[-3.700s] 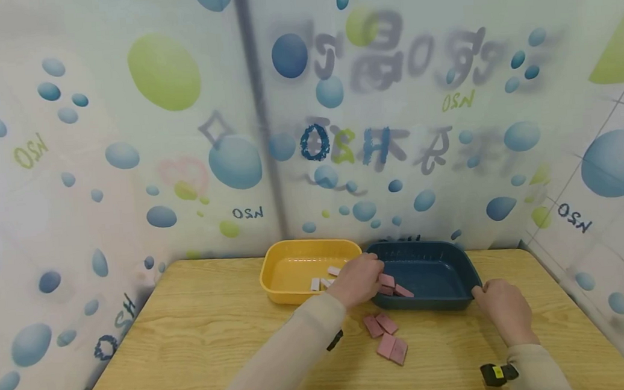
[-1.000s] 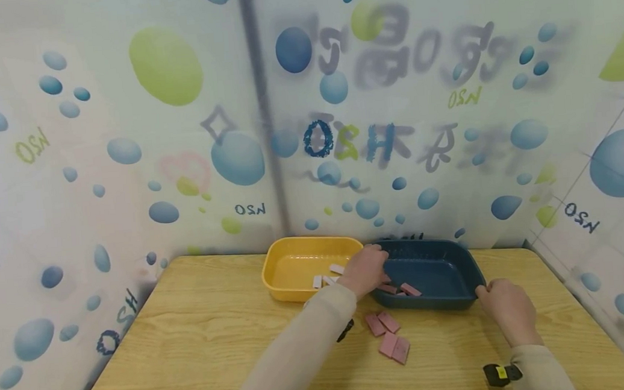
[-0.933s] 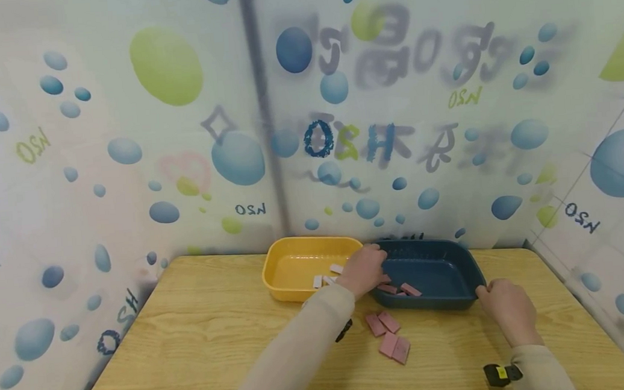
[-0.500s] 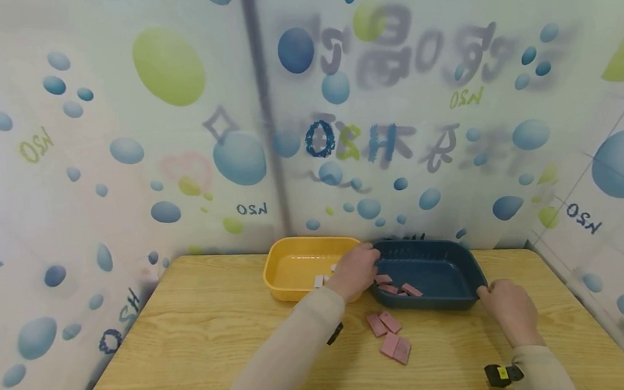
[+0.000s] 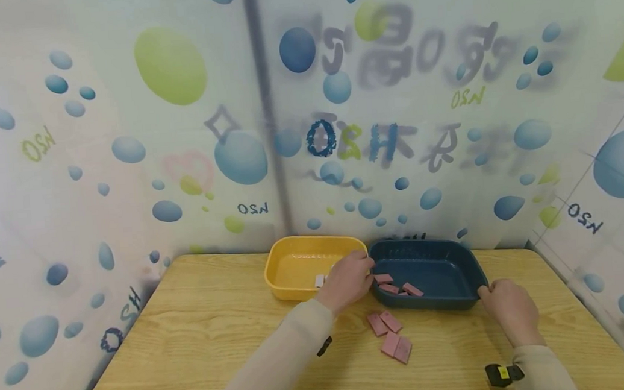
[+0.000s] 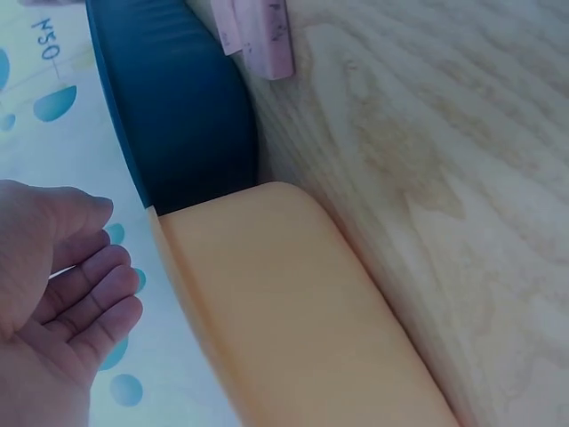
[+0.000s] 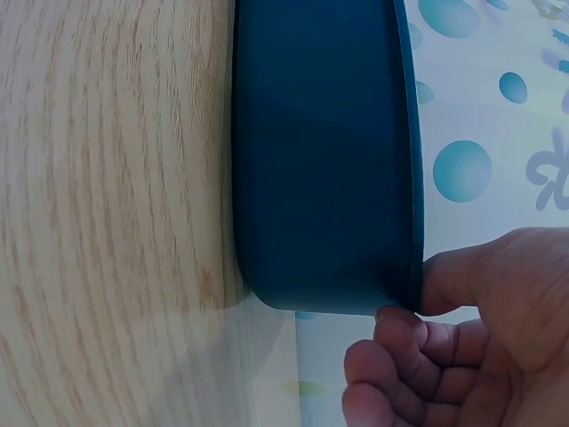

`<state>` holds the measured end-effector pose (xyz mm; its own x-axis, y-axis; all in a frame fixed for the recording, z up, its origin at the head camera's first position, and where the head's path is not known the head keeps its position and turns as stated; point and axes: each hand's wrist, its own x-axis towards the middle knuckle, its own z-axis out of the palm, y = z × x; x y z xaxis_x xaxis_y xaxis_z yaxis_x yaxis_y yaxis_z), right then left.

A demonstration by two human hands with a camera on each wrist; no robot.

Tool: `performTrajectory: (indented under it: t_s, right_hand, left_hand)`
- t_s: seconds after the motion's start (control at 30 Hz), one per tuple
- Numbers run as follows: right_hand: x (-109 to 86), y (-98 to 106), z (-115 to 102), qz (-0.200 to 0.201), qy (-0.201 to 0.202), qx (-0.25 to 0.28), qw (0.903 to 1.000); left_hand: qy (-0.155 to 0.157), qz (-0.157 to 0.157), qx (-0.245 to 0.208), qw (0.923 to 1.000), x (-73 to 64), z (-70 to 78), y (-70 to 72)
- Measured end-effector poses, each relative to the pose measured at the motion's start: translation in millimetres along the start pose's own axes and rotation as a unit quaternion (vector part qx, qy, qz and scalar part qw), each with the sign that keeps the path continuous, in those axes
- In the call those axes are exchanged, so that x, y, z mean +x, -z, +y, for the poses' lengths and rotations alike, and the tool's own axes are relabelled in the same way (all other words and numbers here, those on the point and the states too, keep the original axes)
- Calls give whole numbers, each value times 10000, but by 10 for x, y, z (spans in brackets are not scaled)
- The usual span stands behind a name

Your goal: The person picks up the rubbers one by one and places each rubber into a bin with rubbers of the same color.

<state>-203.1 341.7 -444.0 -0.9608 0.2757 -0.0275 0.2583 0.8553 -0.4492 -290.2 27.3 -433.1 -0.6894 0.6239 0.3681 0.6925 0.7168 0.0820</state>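
My left hand [image 5: 346,280] is over the right end of the yellow tray [image 5: 292,293], beside the blue tray's left end. In the left wrist view its fingers [image 6: 111,271] curl loosely with nothing between them. Thumb and forefinger of my right hand [image 7: 480,347] pinch the rim of the dark blue tray [image 7: 329,178] at its front right corner. Several pink tiles [image 5: 412,289] lie inside the blue tray at its left end. White tiles [image 5: 320,281] sit in the yellow tray, partly hidden by my left hand.
Several more pink tiles [image 5: 391,342] lie on the wooden table [image 5: 218,334] in front of the blue tray. Both trays stand side by side at the table's back edge. A curtain [image 5: 177,138] with blue and green dots hangs behind them.
My left hand has moved left, away from the blue tray and over the yellow one, uncovering pink tiles in the blue tray. My right hand keeps its hold on the corner.
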Motion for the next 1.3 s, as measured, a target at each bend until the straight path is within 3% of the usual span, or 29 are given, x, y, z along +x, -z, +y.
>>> performTrajectory:
  t_s: [0.23,0.73,1.3]
  right_hand:
    - [-8,9,-4,-11,-2,23,10000]
    - [-19,0,0,49,67,74,9999]
    - [-19,-1,-3,13,0,44,10000]
  left_hand:
    - [-203,243,103,9994,-130,-3,0]
    - [-183,148,-144,9996,-281,-20,6]
    - [-598,398,-103,9974,-421,-59,-61]
